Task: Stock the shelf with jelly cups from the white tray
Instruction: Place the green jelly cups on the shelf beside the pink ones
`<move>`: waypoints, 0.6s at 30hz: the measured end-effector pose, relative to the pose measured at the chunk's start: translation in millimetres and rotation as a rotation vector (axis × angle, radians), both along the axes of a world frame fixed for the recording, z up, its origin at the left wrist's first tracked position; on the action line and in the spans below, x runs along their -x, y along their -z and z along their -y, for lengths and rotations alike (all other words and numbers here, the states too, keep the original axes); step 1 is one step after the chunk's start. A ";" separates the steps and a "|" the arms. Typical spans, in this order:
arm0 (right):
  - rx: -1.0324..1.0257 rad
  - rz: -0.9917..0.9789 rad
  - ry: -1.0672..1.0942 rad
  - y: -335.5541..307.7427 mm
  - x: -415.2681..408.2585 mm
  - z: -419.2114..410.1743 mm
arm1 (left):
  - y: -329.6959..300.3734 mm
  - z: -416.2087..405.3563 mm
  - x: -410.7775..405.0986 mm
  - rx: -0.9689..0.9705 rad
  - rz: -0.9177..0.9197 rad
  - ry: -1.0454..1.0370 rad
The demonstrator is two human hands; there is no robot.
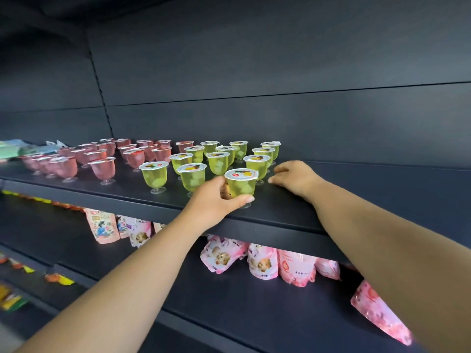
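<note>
Head view: a green jelly cup [241, 185] is gripped by the left hand [216, 200] at the shelf [356, 200] front — right hand [293, 178] fingers loosely curled, empty. Many cups are stocked beyond the fingertips; the tray is unseen.

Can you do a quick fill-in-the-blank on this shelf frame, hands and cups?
1. The left hand grips a jelly cup whose jelly is ____ in colour.
2. The right hand rests on the ____ and holds nothing.
3. Left of the green cups stands a group of ____ cups.
4. Below, the pink pouches lie on the ____ shelf.

Missing words: green; shelf; red; lower
</note>
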State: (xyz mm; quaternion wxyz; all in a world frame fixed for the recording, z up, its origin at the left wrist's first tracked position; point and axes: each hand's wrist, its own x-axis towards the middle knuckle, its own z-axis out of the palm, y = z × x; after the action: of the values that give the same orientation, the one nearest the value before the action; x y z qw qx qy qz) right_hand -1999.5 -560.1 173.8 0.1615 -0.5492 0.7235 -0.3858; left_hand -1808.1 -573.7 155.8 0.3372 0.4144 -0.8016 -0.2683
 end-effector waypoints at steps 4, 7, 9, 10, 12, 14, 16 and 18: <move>-0.077 -0.308 -0.011 -1.0 -1.0 -31.7 | 5.0 -5.1 2.1 0.078 0.136 -0.108; -0.128 -0.543 -0.054 3.5 -4.0 -58.3 | 6.8 -11.3 -0.5 0.123 0.227 -0.152; -0.086 -0.634 -0.049 7.3 -8.0 -74.7 | 13.9 -21.5 -4.2 0.206 0.278 -0.163; -0.047 -0.655 -0.046 8.6 -11.5 -83.2 | 20.4 -30.7 -7.5 0.246 0.280 -0.174; 0.030 -0.652 -0.052 10.6 -23.2 -100.6 | 33.8 -51.0 -15.4 0.280 0.246 -0.179; 0.123 -0.627 -0.088 16.0 -40.0 -120.7 | 46.3 -68.7 -27.2 0.273 0.215 -0.148; 0.228 -0.576 -0.128 25.0 -63.4 -144.0 | 55.7 -82.7 -46.6 0.298 0.262 -0.138; 0.271 -0.518 -0.135 35.9 -88.6 -163.3 | 61.9 -95.8 -71.6 0.344 0.312 -0.120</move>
State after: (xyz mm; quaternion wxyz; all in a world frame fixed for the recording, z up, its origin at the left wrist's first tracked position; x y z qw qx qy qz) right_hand -1910.9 -396.8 138.0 -0.0778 -0.6929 0.6444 -0.3141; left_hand -1736.5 -477.9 93.9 0.2903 0.4344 -0.8518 -0.0398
